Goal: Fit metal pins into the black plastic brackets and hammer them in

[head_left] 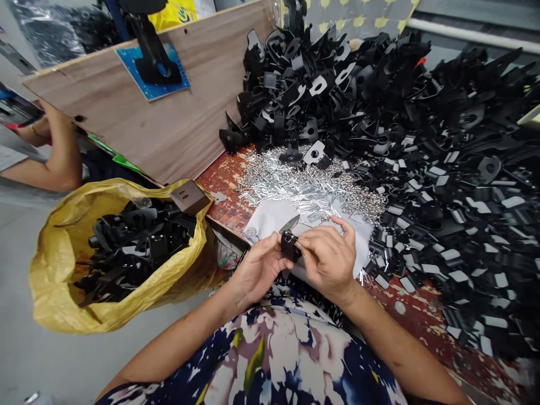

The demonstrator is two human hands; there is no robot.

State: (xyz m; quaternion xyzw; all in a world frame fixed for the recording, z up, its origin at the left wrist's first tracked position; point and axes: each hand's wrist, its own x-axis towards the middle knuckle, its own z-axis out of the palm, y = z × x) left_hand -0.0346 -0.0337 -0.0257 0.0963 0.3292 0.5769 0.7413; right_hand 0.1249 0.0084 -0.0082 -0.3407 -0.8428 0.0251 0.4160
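my left hand (pixel 257 270) + right hand (pixel 327 256) both pinch small black clip (pixel 289 245) | over white cloth (pixel 270 216) | silver pins (pixel 307 188) just behind on worktop (pixel 223 183)

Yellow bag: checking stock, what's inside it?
Black plastic parts heaped in the yellow bag, a brown block at its rim. Anything beneath the top layer is hidden.
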